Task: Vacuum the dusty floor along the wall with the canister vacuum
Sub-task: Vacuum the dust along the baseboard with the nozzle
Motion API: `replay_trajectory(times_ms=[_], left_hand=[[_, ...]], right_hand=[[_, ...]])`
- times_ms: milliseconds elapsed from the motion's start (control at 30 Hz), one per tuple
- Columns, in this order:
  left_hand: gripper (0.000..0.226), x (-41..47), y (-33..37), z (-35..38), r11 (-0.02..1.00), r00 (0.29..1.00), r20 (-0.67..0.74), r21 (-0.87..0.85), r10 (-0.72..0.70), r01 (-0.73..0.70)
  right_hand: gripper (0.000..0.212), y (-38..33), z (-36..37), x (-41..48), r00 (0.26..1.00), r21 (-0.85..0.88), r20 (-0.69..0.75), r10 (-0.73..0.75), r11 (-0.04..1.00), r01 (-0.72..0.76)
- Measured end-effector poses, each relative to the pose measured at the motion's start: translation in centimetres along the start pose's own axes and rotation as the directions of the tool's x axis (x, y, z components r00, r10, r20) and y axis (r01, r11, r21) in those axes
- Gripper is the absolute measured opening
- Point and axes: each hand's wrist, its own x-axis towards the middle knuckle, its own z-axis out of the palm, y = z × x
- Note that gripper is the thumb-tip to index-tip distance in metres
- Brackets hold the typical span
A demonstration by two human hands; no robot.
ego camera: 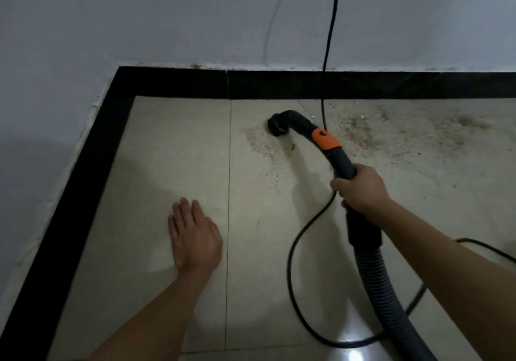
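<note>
My right hand (360, 190) grips the dark curved handle of the vacuum hose (371, 274), just below its orange collar (326, 139). The hose's open black nozzle end (277, 126) touches the pale tiled floor (156, 171) near the far wall. Brownish dust (360, 134) lies scattered to the right of the nozzle, and a smaller patch of dust (258, 143) sits just left of it. My left hand (192, 235) lies flat on the floor with straight fingers, well left of the hose. The canister itself is out of view.
A black skirting band (279, 84) runs along the far wall and down the left wall, meeting in a corner at upper left. A black power cord (331, 39) hangs down the wall and loops across the floor by the hose.
</note>
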Motion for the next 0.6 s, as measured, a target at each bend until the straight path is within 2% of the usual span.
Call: replay_trajectory(times_ms=[167,267,467,533,600], left_hand=[[0.055,0.1,0.0,0.1,1.0,1.0,-0.013,-0.02,0.002,-0.003],[0.054,0.0,-0.1,0.2,1.0,1.0,-0.005,-0.019,0.005,-0.005],[0.056,0.1,-0.2,0.2,1.0,1.0,-0.007,-0.02,0.007,-0.007],[0.056,0.1,-0.3,0.3,1.0,1.0,-0.005,-0.025,0.013,-0.013],[0.056,0.0,-0.4,0.3,1.0,1.0,-0.007,-0.023,0.017,-0.017]], right_hand=[[0.022,-2.0,2.2,-0.8,1.0,0.027,0.006,-0.018,0.999,0.018],[0.024,-3.5,3.3,-1.3,0.992,-0.038,0.097,-0.081,0.996,0.085],[0.023,-4.1,3.0,-1.0,0.988,-0.142,0.091,-0.124,0.98,0.136],[0.024,-3.4,1.5,-0.5,0.994,-0.137,0.063,-0.093,0.985,0.101],[0.025,-1.9,-0.8,0.0,0.999,-0.092,-0.024,-0.022,0.996,0.02]])
